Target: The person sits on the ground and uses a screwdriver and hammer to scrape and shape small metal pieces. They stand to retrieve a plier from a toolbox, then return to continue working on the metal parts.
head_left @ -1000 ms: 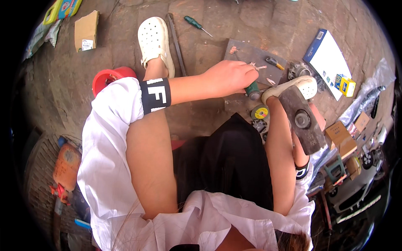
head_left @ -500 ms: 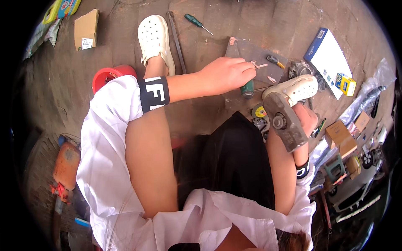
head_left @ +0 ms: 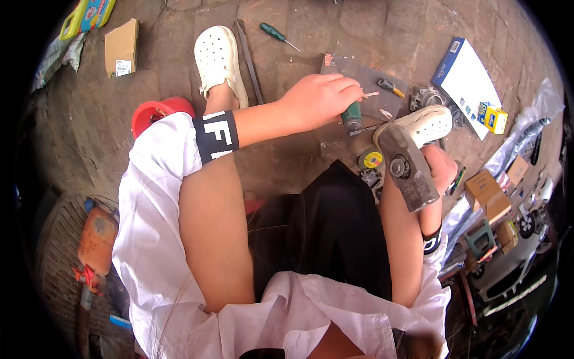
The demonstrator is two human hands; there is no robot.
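My left hand (head_left: 326,99) reaches across above the metal plate (head_left: 341,67) on the floor. Its fingers are curled round a green cylindrical thing (head_left: 351,115), whose lower end points toward me; the rest is covered by the hand. A thin metal bar (head_left: 366,129) shows beside that end, and I cannot tell if the two are joined. In my right hand (head_left: 441,167), beside my right shin, is a hammer with a heavy, worn steel head (head_left: 406,170); the handle is mostly hidden. A dark and yellow-orange handled tool (head_left: 391,88) and pinkish scraps (head_left: 385,112) lie on the plate.
My clogs (head_left: 216,57) stand on the brown floor. Around them are a red bucket (head_left: 143,115), a green screwdriver (head_left: 272,32), a long metal bar (head_left: 251,66), a yellow disc (head_left: 372,160) and a metal machine part (head_left: 426,99). A blue-white box (head_left: 469,78) and cardboard boxes (head_left: 487,194) lie rightward.
The view has shifted slightly. More of the green thing's lower side shows under my left hand. My right hand still holds the hammer in nearly the same place.
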